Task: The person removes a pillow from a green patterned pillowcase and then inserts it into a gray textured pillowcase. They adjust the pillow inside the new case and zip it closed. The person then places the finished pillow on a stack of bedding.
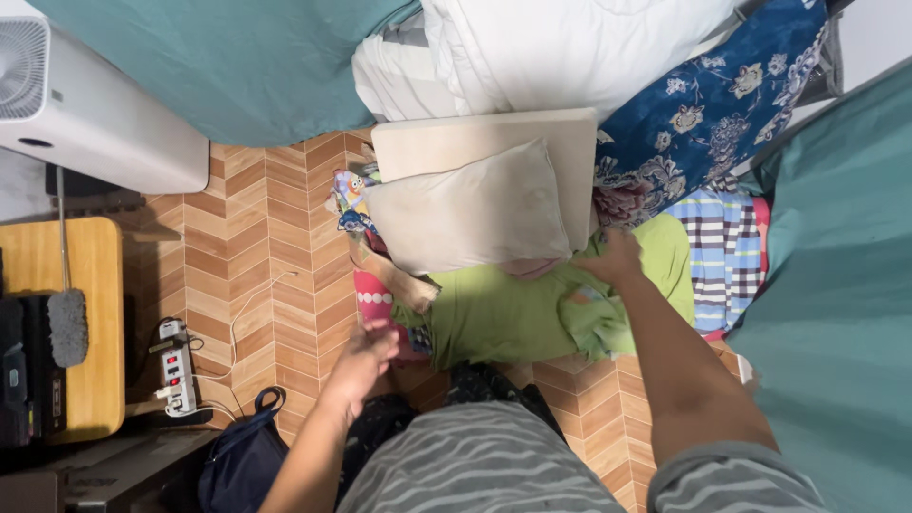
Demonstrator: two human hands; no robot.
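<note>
A: Where are the hands relative to the pillow (465, 214)?

B: The right hand (616, 258) is just past its lower right corner, fingers closed on the green cloth (503, 318) spread below the pillow. The left hand (366, 353) hangs below its lower left corner, blurred; I cannot tell its grip, though it is near the cloth's left edge.

A: And behind the pillow?

B: A flat cushion (494, 142), with a floral blue fabric (708, 119) to the right.
</note>
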